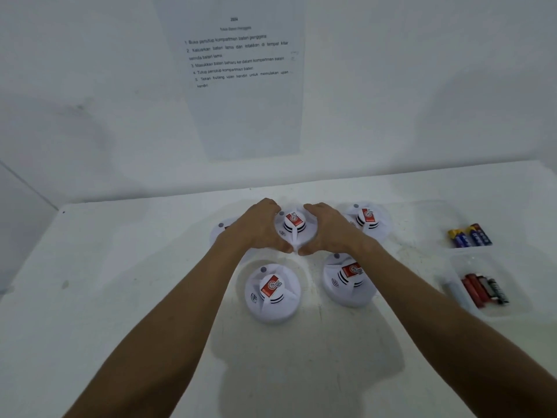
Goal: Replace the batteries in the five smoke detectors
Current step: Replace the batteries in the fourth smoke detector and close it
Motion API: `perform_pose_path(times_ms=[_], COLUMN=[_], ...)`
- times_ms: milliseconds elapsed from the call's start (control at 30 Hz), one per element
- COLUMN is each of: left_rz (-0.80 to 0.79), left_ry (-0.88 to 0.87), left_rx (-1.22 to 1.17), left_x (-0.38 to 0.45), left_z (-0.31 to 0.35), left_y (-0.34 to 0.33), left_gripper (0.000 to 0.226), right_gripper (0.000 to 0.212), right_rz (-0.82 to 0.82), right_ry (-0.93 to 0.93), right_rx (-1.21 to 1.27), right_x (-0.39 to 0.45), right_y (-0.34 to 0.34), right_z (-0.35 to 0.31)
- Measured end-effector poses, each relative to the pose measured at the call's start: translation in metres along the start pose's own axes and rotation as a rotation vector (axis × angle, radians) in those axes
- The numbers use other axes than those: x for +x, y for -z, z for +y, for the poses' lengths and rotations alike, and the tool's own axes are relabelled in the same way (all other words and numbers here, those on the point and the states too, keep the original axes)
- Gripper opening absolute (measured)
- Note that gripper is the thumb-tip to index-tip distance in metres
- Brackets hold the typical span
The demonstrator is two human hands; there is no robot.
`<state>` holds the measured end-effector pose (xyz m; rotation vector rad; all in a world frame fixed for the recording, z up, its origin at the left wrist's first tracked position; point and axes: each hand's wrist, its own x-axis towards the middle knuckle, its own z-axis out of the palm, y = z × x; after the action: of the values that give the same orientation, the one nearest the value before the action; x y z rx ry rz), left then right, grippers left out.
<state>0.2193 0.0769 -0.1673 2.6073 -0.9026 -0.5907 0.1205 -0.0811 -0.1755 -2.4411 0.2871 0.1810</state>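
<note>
Hands framed the middle detector [295,229] evenly: your left hand [256,229] and right hand [331,230] curled around its opposite rims. Neither hand was nearer, and the blue batteries [470,235] lay well right of it.

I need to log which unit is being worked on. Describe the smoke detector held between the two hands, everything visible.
The held smoke detector is a round white unit, seemingly plastic, with a raised slotted centre, a red and white sticker on top and a small grey button near its rim. It sits middle of the back row on the white table. The left hand and right hand curl around its sides.
</note>
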Motion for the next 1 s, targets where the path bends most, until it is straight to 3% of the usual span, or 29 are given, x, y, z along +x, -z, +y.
perform_pose_path(times_ms=[100,267,367,433,533,633,733,1000], left_rz=[-0.007,0.151,0.183,0.193,0.178,0.040,-0.036,0.019], left_ry=[-0.022,-0.193,-0.242,-0.252,-0.249,-0.264,-0.310,-0.292], left_rx=[-0.061,-0.213,-0.537,-0.709,-0.675,-0.672,-0.822,-0.843], left_x=[-0.013,-0.047,-0.071,-0.086,-0.100,-0.109,-0.117,-0.117], left_z=[0.009,0.034,0.050,0.061,0.077,0.096,0.122,0.168], left_y=[0.008,0.013,0.017,0.018,0.014,0.003,-0.008,-0.023], left_gripper=[0.090,0.092,0.091,0.075,0.057,0.067,0.073,0.069], right_gripper=[0.097,0.115,0.106,0.101,0.100,0.100,0.101,0.101], right_rz=[0.012,0.021,0.014,0.012,0.009,0.012,0.005,-0.078], right_ry=[0.039,0.107,0.160,0.189,0.217,0.289,0.332,0.357], right_rx=[-0.026,0.057,0.143,0.257,0.437,0.588,0.689,0.655], right_x=[-0.005,-0.032,-0.059,-0.079,-0.107,-0.128,-0.147,-0.174], right_y=[0.003,0.024,0.045,0.056,0.072,0.082,0.089,0.125], right_z=[-0.002,0.003,0.008,0.012,0.021,0.029,0.044,0.082])
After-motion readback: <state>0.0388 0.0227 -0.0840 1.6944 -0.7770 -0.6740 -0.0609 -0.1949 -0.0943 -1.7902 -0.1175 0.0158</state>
